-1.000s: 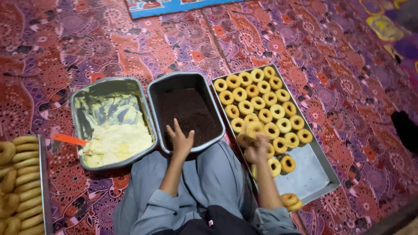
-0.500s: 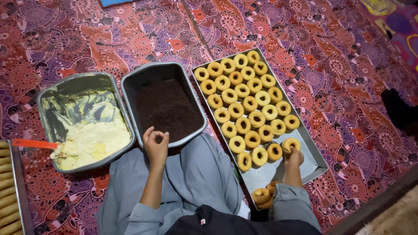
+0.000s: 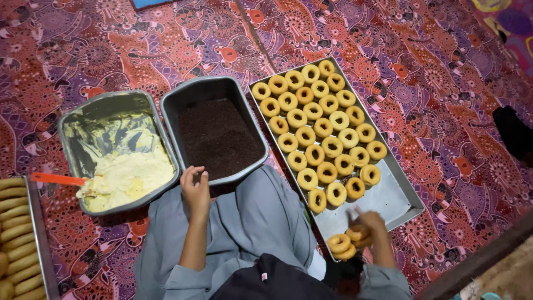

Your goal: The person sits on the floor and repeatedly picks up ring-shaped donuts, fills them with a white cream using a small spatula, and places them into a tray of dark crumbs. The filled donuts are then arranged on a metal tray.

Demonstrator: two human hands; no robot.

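Note:
I sit on a patterned cloth with my grey-clad knees between the pans. My left hand (image 3: 195, 190) rests with loosely curled fingers at the near rim of a metal pan of dark crumbs (image 3: 221, 139), holding nothing I can see. My right hand (image 3: 371, 223) is blurred and closes on a ring-shaped pastry in a small stack (image 3: 343, 244) at the near corner of a flat metal tray (image 3: 391, 199). Rows of ring pastries (image 3: 322, 130) fill the rest of that tray.
A metal pan of pale yellow cream (image 3: 125, 172) with an orange spatula (image 3: 55, 179) stands left of the crumb pan. A tray of long golden pastries (image 3: 16, 233) lies at the far left. A dark object (image 3: 513, 133) lies at the right.
My right hand has drawn back from the last row of rings to the small stack at the tray's near corner. My left hand has stayed at the crumb pan's rim.

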